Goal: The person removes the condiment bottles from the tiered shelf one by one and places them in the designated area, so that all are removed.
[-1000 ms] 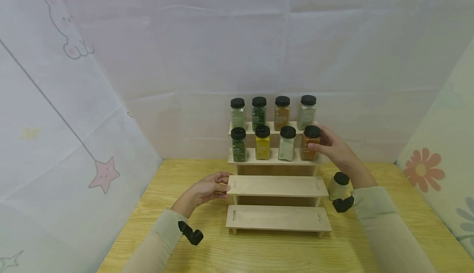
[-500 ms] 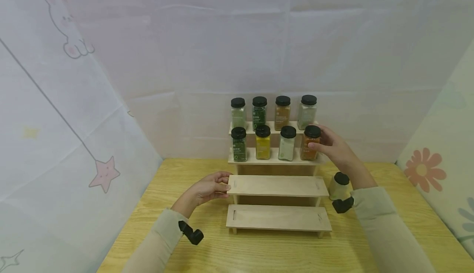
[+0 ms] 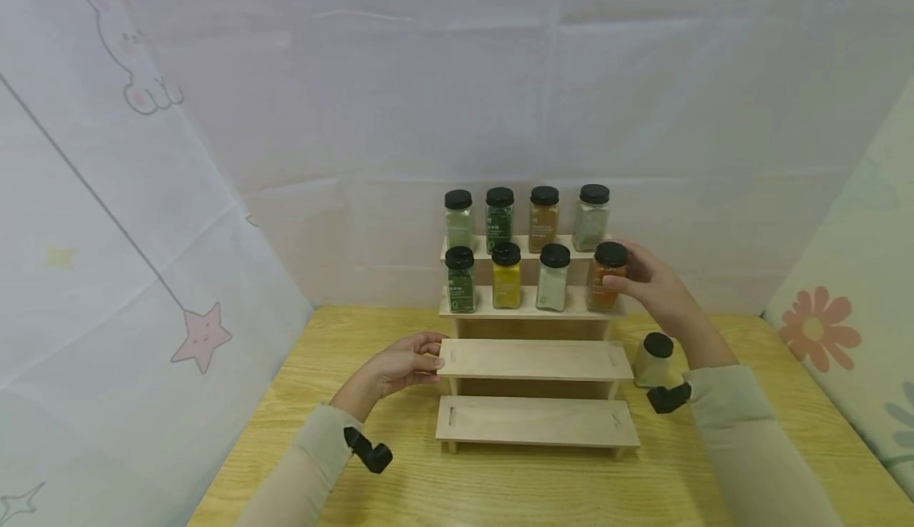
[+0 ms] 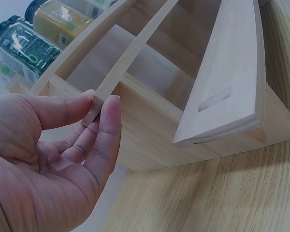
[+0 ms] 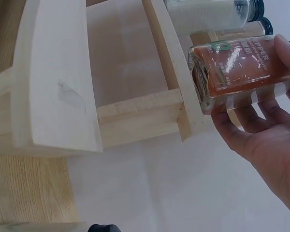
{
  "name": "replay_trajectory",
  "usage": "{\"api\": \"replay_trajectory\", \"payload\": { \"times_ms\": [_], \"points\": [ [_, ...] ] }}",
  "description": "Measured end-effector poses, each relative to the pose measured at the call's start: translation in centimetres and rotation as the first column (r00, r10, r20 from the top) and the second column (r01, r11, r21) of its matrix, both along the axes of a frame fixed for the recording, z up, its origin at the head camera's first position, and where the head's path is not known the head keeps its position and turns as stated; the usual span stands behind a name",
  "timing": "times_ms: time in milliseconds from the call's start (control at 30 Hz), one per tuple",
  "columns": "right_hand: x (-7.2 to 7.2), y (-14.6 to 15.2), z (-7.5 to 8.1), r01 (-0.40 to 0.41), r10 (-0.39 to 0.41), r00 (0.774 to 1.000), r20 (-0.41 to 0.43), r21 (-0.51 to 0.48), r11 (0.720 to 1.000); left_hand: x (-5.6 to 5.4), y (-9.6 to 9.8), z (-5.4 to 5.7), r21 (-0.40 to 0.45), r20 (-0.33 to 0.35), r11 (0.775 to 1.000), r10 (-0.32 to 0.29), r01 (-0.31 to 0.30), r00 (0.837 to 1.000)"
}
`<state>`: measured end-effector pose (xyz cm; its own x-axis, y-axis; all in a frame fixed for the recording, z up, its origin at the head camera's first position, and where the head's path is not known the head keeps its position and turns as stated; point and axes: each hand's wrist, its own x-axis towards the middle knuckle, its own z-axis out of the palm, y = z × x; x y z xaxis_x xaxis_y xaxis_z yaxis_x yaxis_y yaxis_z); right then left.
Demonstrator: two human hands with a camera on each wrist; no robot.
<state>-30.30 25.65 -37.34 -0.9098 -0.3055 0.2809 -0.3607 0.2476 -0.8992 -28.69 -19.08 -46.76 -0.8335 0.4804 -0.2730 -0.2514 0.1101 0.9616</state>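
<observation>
A tiered wooden spice rack [image 3: 531, 359] stands on the table. My left hand [image 3: 401, 364] pinches the left end of its third step from the top, thumb above and fingers below, as the left wrist view [image 4: 72, 145] also shows. With my right hand [image 3: 657, 289] I grip a jar of orange-red pepper powder [image 5: 244, 72] at the right end of the second step. Thumb and fingers lie on opposite sides of the jar, which is upright under its black lid. Whether its base touches the step I cannot tell.
On the second step stand a white powder jar [image 3: 552, 281], a yellow jar [image 3: 507, 281] and a green herb jar [image 3: 461, 282]. Several more jars line the top step, including a brown one [image 3: 544, 221]. A pale jar [image 3: 653, 362] sits on the table right of the rack.
My right hand has shifted slightly right, and the orange-red jar has moved with it along the second step. The left hand keeps its place on the rack.
</observation>
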Motion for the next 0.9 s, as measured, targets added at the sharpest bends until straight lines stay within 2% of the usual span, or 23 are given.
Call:
{"api": "replay_trajectory", "payload": {
  "times_ms": [433, 900],
  "points": [
    [1.4, 2.2, 0.2, 0.03, -0.03, 0.999, -0.036, -0.001, 1.0, 0.1, -0.2, 0.1, 0.01, 0.001, 1.0, -0.001, 0.001, 1.0],
    [2.7, 5.1, -0.1, -0.014, 0.013, 0.997, -0.079, -0.021, 1.0, 0.1, -0.1, 0.2, 0.012, 0.007, 1.0, -0.005, 0.005, 1.0]
  ]
}}
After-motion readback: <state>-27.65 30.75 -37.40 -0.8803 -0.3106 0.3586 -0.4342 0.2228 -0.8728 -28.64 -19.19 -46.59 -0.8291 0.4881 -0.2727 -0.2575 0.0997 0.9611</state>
